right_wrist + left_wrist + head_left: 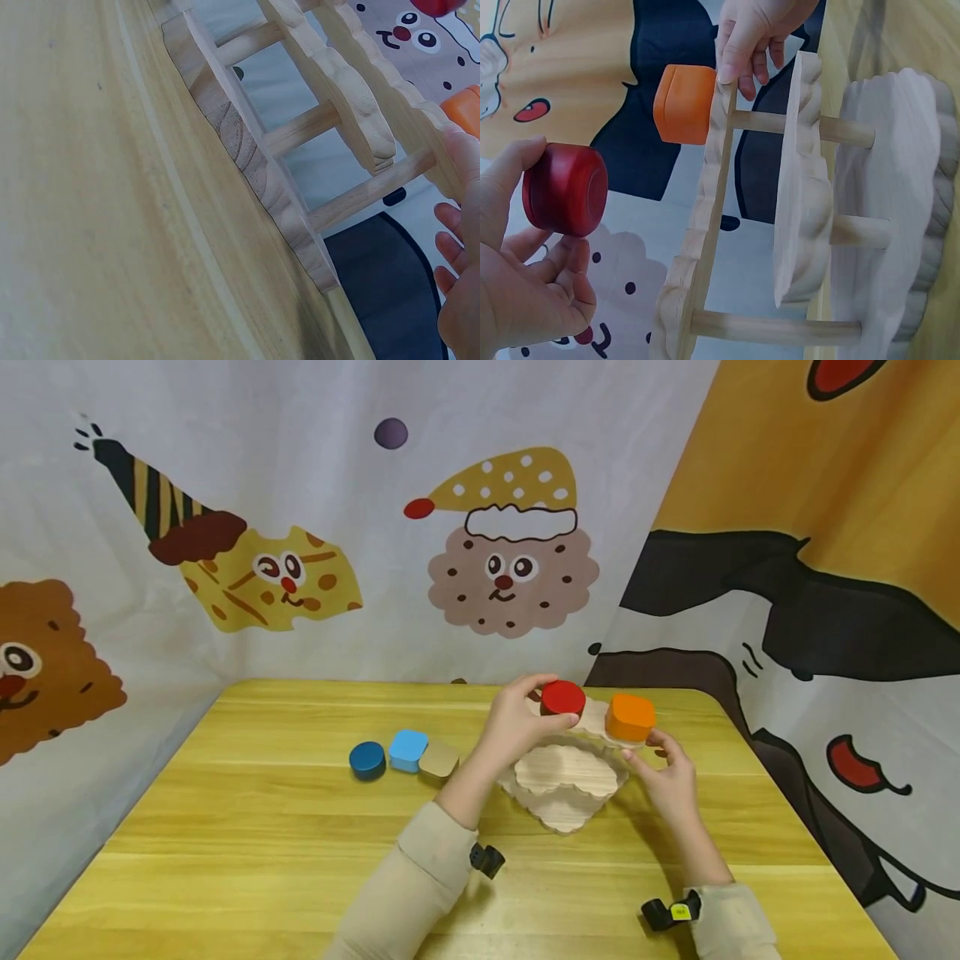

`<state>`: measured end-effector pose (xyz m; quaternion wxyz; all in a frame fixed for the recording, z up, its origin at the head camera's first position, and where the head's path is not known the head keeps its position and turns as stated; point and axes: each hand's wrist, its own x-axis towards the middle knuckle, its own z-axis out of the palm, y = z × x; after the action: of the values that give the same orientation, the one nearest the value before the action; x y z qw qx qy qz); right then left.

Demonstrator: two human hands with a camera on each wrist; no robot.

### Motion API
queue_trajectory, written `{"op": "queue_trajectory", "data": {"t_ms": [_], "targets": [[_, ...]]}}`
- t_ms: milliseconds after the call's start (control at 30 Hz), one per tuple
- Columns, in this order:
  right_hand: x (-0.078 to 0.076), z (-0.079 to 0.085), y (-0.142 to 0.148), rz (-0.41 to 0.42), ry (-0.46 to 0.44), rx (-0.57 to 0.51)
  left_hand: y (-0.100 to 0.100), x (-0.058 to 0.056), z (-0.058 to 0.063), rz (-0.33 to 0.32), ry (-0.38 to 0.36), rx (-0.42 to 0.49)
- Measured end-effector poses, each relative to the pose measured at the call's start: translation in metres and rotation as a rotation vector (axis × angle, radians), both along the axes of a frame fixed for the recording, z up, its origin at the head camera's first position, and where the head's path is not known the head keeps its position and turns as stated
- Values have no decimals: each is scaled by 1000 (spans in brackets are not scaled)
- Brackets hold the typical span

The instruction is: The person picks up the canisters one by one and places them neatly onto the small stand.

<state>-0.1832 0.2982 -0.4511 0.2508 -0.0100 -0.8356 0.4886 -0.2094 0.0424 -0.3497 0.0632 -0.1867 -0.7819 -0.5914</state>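
My left hand (pixel 514 720) pinches a small red round tin (pixel 562 697) between thumb and fingers. In the left wrist view the red tin (pixel 566 189) is apart from the top board. The wooden tiered stand (pixel 566 768) has scalloped boards joined by round dowels and rests on the table. An orange squarish tin (pixel 632 717) sits on its upper board, near the right end. My right hand (pixel 670 781) pinches that board's end beside the orange tin, thumb above and fingertips below, as the left wrist view shows.
Left of the stand, on the wooden table (pixel 247 835), a dark blue round tin (pixel 367 761), a light blue squarish tin (pixel 408 750) and a gold squarish tin (pixel 438 762) stand in a row. A cartoon-printed curtain (pixel 315 460) hangs behind the table.
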Motion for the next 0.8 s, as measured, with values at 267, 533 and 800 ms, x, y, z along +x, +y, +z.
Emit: {"op": "queue_trajectory", "data": {"t_ms": [267, 533, 800], "targets": [[-2, -2, 0, -1, 25, 8, 14, -12, 1, 6, 6, 0], [-2, -3, 0, 3, 41, 0, 26, -21, -7, 1, -38, -11], [-2, -2, 0, 9, 42, -4, 38, -31, -13, 8, -34, -29]]}}
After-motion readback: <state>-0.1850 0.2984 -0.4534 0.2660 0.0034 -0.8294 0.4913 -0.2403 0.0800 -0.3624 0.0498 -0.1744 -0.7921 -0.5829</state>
